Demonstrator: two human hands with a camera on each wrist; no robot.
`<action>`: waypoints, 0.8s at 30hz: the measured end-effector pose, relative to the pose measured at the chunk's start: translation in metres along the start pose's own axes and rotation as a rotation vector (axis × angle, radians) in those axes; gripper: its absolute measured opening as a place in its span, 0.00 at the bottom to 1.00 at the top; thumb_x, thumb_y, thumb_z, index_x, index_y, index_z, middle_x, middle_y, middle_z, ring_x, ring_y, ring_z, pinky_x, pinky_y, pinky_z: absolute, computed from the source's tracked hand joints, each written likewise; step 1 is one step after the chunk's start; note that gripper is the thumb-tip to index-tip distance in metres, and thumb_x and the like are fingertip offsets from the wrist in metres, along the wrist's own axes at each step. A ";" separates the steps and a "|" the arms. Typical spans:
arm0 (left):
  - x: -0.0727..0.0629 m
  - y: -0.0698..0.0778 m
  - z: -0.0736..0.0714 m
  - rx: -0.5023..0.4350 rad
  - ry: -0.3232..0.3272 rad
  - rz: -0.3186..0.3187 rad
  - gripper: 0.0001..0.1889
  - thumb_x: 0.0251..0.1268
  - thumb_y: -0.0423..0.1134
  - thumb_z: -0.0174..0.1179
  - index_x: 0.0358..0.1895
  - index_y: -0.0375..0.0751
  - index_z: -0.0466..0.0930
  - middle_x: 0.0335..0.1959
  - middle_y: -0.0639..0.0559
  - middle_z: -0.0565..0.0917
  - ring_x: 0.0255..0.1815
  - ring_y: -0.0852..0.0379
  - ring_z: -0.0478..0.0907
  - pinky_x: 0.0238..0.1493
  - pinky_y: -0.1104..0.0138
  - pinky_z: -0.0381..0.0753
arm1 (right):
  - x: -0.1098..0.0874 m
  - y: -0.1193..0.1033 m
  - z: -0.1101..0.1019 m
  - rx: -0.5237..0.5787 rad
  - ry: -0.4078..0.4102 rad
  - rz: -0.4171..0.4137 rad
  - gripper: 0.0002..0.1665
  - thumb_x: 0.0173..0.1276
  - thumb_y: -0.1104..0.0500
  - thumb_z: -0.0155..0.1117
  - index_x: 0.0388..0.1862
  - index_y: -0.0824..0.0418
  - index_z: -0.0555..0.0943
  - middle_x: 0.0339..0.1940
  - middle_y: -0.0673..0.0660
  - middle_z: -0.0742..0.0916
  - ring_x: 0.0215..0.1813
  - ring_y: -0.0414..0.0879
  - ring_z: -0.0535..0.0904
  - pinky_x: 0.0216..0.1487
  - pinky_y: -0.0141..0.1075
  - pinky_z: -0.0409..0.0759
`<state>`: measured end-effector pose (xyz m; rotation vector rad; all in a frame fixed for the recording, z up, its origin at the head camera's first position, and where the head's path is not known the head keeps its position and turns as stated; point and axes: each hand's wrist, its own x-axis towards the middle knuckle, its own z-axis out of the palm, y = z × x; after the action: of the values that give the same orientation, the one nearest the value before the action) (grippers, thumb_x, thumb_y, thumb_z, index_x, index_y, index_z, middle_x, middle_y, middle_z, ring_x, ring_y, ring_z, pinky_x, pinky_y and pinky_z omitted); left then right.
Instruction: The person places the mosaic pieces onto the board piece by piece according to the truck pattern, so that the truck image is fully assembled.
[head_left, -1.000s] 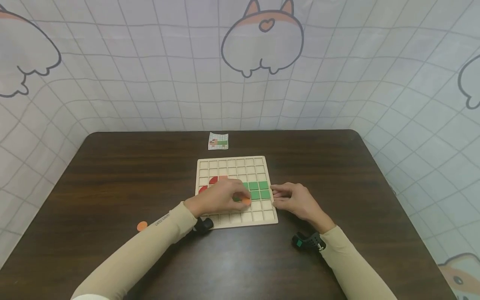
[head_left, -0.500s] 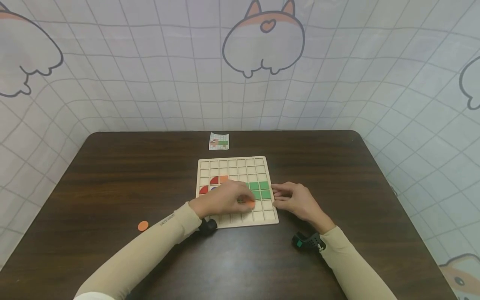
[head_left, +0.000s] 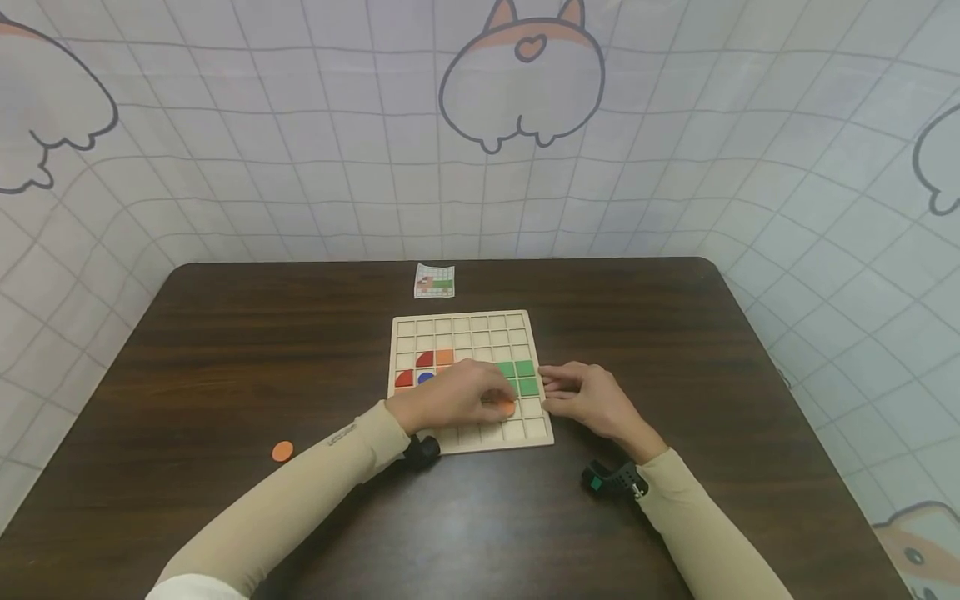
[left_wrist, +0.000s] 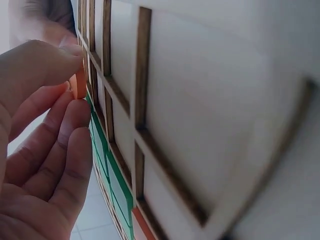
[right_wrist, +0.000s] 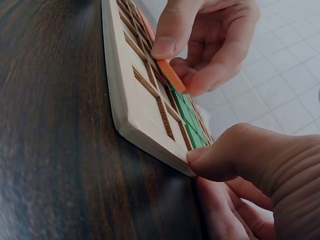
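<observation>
A pale wooden grid board (head_left: 482, 326) lies on the dark table. My left hand (head_left: 450, 396) is over its lower half and pinches an orange disc (right_wrist: 171, 76) between thumb and fingers, tilted on edge close over the cells. Just behind the disc lie green square tiles (head_left: 526, 377), partly covered by that hand. Red quarter-round tiles (head_left: 424, 358), an orange square tile (head_left: 445, 357) and a blue round piece (head_left: 426, 377) sit in cells farther left. At the board's right edge, my right hand (head_left: 592, 398) grips the rim, thumb on top and fingers along the side.
A second orange disc (head_left: 282, 452) lies on the table left of the board, near my left sleeve (head_left: 300, 479). Behind the board is a small picture card (head_left: 434, 282) with a coloured grid pattern. A white checked curtain (head_left: 480, 183) surrounds the table's back and sides.
My left hand has slid a little to the right over the board with the orange disc, showing more of the blue piece and orange tile. The right hand stays at the rim.
</observation>
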<state>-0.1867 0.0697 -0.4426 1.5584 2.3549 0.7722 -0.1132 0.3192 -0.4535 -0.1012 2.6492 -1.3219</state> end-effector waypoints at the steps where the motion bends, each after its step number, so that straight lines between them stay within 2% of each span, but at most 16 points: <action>1: 0.001 0.000 0.000 0.005 0.000 0.005 0.09 0.70 0.40 0.66 0.48 0.44 0.90 0.43 0.55 0.90 0.46 0.62 0.85 0.53 0.69 0.84 | 0.000 0.000 0.000 -0.003 0.002 0.000 0.32 0.65 0.57 0.74 0.68 0.61 0.81 0.53 0.58 0.88 0.55 0.50 0.88 0.50 0.32 0.85; 9: 0.006 0.004 0.000 0.036 -0.006 0.015 0.09 0.70 0.39 0.66 0.48 0.42 0.90 0.43 0.54 0.91 0.44 0.61 0.85 0.51 0.68 0.85 | 0.000 0.000 0.001 0.005 0.012 0.005 0.32 0.64 0.58 0.75 0.67 0.61 0.82 0.53 0.58 0.88 0.54 0.49 0.89 0.49 0.31 0.85; 24: 0.007 0.006 0.002 0.016 -0.025 -0.003 0.09 0.70 0.38 0.66 0.49 0.42 0.90 0.45 0.53 0.91 0.46 0.61 0.85 0.53 0.67 0.85 | 0.000 0.001 0.002 0.002 0.012 0.008 0.32 0.64 0.57 0.74 0.67 0.61 0.81 0.53 0.58 0.88 0.55 0.49 0.88 0.50 0.32 0.85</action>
<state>-0.1841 0.0783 -0.4406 1.5615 2.3509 0.7298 -0.1126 0.3182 -0.4561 -0.0825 2.6549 -1.3270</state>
